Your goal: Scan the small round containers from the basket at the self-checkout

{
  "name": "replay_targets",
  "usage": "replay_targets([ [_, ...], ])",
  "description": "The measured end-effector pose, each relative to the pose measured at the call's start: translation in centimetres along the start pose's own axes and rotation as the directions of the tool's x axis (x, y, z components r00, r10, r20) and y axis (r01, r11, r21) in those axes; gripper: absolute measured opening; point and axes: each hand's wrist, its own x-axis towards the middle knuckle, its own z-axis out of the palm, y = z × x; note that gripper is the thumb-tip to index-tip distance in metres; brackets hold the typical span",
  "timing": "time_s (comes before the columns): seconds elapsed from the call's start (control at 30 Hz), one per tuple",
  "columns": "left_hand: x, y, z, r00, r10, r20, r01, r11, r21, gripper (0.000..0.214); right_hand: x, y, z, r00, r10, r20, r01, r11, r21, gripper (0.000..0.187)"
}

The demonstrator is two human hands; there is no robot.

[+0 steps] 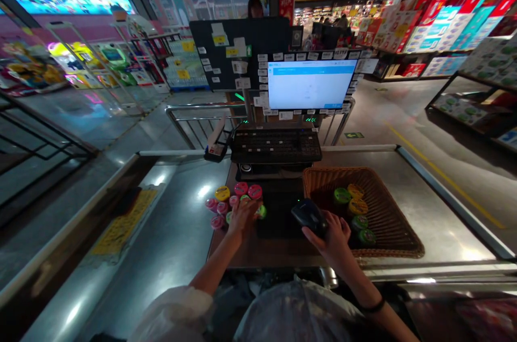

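My right hand (334, 234) is wrapped around a black handheld barcode scanner (309, 217), held between the dark counter strip and the wicker basket. My left hand (243, 218) reaches over a cluster of small round tubs, its fingers curled on a green-lidded tub (262, 212) at the cluster's right side. Pink-lidded tubs (217, 222) and a yellow-lidded tub (222, 193) stand around that hand, which hides part of the group. Inside the wicker basket (398, 223) lie several more tubs with green lids (367, 238) and yellow lids (357, 206).
Behind the counter strip sits a black keyboard (277, 145) below a lit monitor (311, 86) edged with labels. A small card stand (217, 148) is left of it. A yellow printed item (123, 226) lies on the metal counter (169, 245). A person's head (254, 7) shows beyond.
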Motion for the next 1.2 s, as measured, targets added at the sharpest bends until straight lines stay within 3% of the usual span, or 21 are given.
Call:
replay_targets([
  [0.17, 0.4, 1.6, 2.4, 0.992, -0.026, 0.126, 0.025, 1.0, 0.015, 0.043, 0.1, 0.0, 0.0, 1.0, -0.005, 0.0, 0.005, 1.0, -0.02, 0.051],
  [0.33, 0.7, 1.9, 3.2, 0.983, -0.085, 0.164, 0.08, 0.996, 0.037, 0.048, 0.0, 0.3, 0.0, 0.999, 0.008, -0.041, -0.009, 1.0, -0.028, 0.05],
  [0.47, 1.6, 3.1, 1.8, 0.983, -0.092, 0.158, 0.085, 0.995, 0.048, 0.056, -0.1, 0.4, -0.3, 0.996, 0.048, -0.071, -0.049, 0.999, -0.008, 0.052],
  [0.57, 3.3, 5.1, -0.1, 0.993, -0.009, 0.12, 0.005, 1.0, 0.029, 0.065, -0.1, 0.4, -0.8, 0.996, 0.055, -0.073, -0.056, 0.998, -0.009, 0.053],
  [0.73, 7.2, 9.4, -2.3, 0.996, 0.081, 0.033, -0.081, 0.997, -0.001, 0.063, -0.2, 1.7, -2.3, 0.99, 0.079, -0.12, -0.089, 0.992, -0.084, 0.058],
  [0.87, 10.3, 13.4, -2.5, 0.99, 0.141, 0.017, -0.141, 0.99, -0.024, 0.065, -0.2, 4.6, -4.3, 0.976, 0.118, -0.185, -0.161, 0.958, -0.239, 0.066],
  [1.0, 13.4, 17.6, -0.7, 0.956, 0.275, 0.099, -0.269, 0.961, -0.072, 0.061, 0.0, 8.0, -6.6, 0.952, 0.161, -0.26, -0.241, 0.918, -0.315, 0.071],
  [1.1, 15.5, 20.7, 2.3, 0.886, 0.395, 0.244, -0.379, 0.918, -0.112, 0.063, 0.4, 9.9, -7.9, 0.937, 0.187, -0.295, -0.281, 0.906, -0.317, 0.072],
  [1.2, 17.3, 23.2, 5.6, 0.814, 0.423, 0.397, -0.406, 0.904, -0.131, 0.064, 0.9, 11.2, -8.7, 0.924, 0.222, -0.312, -0.325, 0.887, -0.329, 0.07],
])
